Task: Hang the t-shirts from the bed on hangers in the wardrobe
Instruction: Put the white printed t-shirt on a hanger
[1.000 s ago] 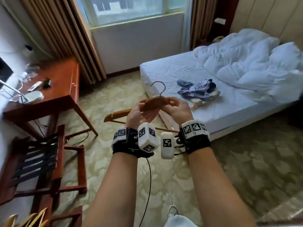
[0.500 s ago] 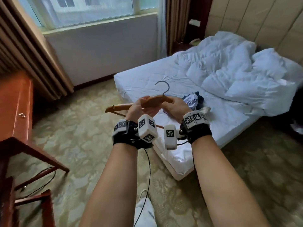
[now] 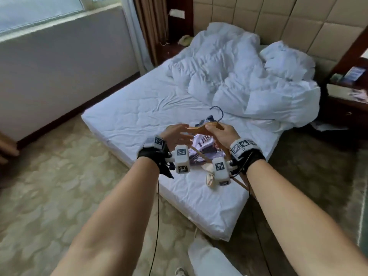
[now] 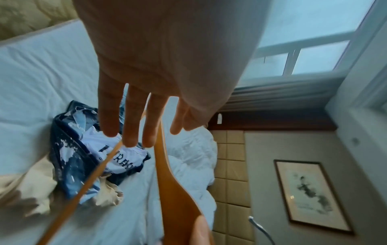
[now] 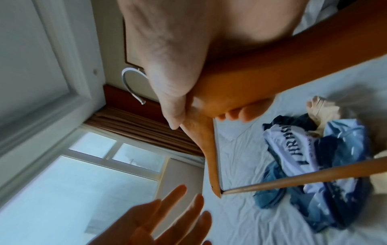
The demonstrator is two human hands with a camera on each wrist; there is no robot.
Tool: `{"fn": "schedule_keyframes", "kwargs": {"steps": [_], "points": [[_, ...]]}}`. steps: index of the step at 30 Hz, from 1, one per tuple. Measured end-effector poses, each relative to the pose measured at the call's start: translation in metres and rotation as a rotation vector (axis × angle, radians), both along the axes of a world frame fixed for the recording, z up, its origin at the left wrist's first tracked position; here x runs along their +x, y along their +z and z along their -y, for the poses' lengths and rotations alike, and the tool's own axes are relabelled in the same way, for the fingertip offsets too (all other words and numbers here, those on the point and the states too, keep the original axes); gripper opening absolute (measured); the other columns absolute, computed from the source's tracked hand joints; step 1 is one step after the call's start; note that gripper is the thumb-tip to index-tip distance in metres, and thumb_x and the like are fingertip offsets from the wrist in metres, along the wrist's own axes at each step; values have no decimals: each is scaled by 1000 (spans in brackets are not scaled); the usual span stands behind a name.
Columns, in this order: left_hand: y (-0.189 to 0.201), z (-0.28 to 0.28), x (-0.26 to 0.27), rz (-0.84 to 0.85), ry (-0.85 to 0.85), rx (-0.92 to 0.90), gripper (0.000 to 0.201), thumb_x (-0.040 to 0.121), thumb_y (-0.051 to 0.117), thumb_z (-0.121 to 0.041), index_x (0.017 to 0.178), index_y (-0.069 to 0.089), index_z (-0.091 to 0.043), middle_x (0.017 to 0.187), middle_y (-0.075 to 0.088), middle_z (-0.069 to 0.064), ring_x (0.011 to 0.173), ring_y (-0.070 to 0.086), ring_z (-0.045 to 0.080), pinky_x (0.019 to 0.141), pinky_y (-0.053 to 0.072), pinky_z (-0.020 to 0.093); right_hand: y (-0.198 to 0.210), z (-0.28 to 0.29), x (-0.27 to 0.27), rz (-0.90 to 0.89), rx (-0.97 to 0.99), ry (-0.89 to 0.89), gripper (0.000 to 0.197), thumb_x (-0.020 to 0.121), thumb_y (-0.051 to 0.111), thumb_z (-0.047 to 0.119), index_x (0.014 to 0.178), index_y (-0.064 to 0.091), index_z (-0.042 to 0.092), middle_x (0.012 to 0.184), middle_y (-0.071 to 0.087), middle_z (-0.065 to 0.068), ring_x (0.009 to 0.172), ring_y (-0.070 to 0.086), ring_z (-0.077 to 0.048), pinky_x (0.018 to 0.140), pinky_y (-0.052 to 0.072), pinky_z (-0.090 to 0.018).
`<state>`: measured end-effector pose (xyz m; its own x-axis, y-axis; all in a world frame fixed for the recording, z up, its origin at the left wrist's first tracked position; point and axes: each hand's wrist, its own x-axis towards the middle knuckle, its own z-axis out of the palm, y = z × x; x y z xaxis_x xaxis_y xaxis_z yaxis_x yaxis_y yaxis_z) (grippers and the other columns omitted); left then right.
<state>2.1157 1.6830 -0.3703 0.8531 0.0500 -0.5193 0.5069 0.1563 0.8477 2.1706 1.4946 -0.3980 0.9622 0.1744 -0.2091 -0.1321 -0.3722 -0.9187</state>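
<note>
A wooden hanger [image 3: 201, 128] with a metal hook is held above the bed [image 3: 139, 116]. My right hand [image 3: 214, 129] grips it at the middle, just under the hook, thumb on top [image 5: 171, 102]. My left hand [image 3: 181, 132] hovers beside the hanger's left end with fingers straight and spread [image 4: 130, 126], holding nothing. Under the hanger lies a crumpled pile of t-shirts [image 3: 207, 145], white with dark lettering and blue-navy [image 5: 314, 149]. A cream garment [image 3: 211, 178] lies next to the pile near the bed's edge.
A bunched white duvet [image 3: 239, 80] covers the head of the bed. A dark nightstand [image 3: 348, 96] stands at the right. The window wall [image 3: 59, 56] runs along the left, with patterned carpet [image 3: 59, 186] around the bed.
My view has swung right and closer to the bed. My left hand has let go of the hanger and opened; the right hand still holds it, now over the t-shirt pile.
</note>
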Motion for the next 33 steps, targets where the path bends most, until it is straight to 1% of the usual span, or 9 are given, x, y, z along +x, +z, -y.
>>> {"fn": "schedule_keyframes", "kwargs": {"steps": [3, 5, 9, 13, 16, 20, 26, 29, 33], "points": [[-30, -10, 59, -87, 7, 105, 11, 97, 51, -18, 90, 59, -14, 87, 63, 14, 75, 64, 28, 47, 53, 23, -23, 10, 52, 7, -44, -59, 13, 90, 67, 38, 98, 72, 28, 70, 65, 6, 58, 60, -16, 69, 58, -39], [-53, -15, 92, -152, 52, 173, 10, 97, 50, -19, 91, 57, -15, 84, 63, 12, 70, 61, 24, 47, 49, 22, -39, 18, 85, -12, -56, -94, 4, 92, 65, 32, 93, 69, 33, 72, 67, 0, 60, 64, -20, 66, 59, -40], [-107, -22, 139, -299, 28, 256, 14, 97, 51, -22, 108, 56, -16, 87, 64, 9, 67, 57, 23, 61, 39, 26, -66, 27, 139, -82, -69, -159, 22, 92, 65, 22, 115, 67, 22, 71, 66, -1, 63, 61, -21, 68, 56, -38], [-144, -23, 179, -355, 4, 292, 11, 96, 51, -15, 104, 58, -11, 80, 62, 8, 60, 56, 23, 56, 38, 25, -96, 32, 178, -150, -103, -237, 17, 84, 71, 25, 99, 67, 30, 79, 66, -1, 75, 59, -23, 79, 54, -43], [-170, -20, 209, -380, -28, 323, 8, 97, 50, -13, 97, 58, -11, 74, 59, 8, 59, 54, 22, 56, 41, 27, -121, 32, 201, -207, -136, -291, 28, 74, 72, 31, 101, 66, 24, 90, 71, -7, 78, 63, -26, 83, 56, -48], [-212, -16, 249, -422, -141, 314, 13, 97, 53, -14, 102, 62, -7, 78, 64, 9, 67, 59, 25, 72, 51, 35, -148, 27, 222, -226, -163, -374, 29, 79, 71, 22, 107, 67, 18, 100, 72, -7, 91, 67, -27, 85, 55, -38], [-269, -8, 285, -543, -356, 343, 9, 98, 50, -13, 98, 58, -8, 81, 61, 7, 62, 55, 20, 56, 39, 26, -203, 28, 242, -290, -178, -482, 21, 86, 68, 27, 107, 65, 24, 84, 64, 7, 79, 60, -17, 71, 42, -23], [-292, -6, 300, -586, -391, 374, 9, 97, 51, -12, 98, 58, -6, 94, 59, 11, 66, 53, 20, 52, 39, 28, -226, 24, 251, -302, -191, -518, 32, 85, 66, 26, 117, 66, 22, 81, 65, 10, 76, 62, -15, 71, 45, -23], [-325, -9, 332, -573, -415, 482, 12, 91, 57, -13, 90, 59, -1, 92, 55, 19, 75, 55, 27, 61, 54, 37, -251, 15, 263, -305, -171, -561, 44, 76, 64, 33, 117, 65, 17, 103, 70, -2, 87, 68, -20, 81, 56, -31]]}}
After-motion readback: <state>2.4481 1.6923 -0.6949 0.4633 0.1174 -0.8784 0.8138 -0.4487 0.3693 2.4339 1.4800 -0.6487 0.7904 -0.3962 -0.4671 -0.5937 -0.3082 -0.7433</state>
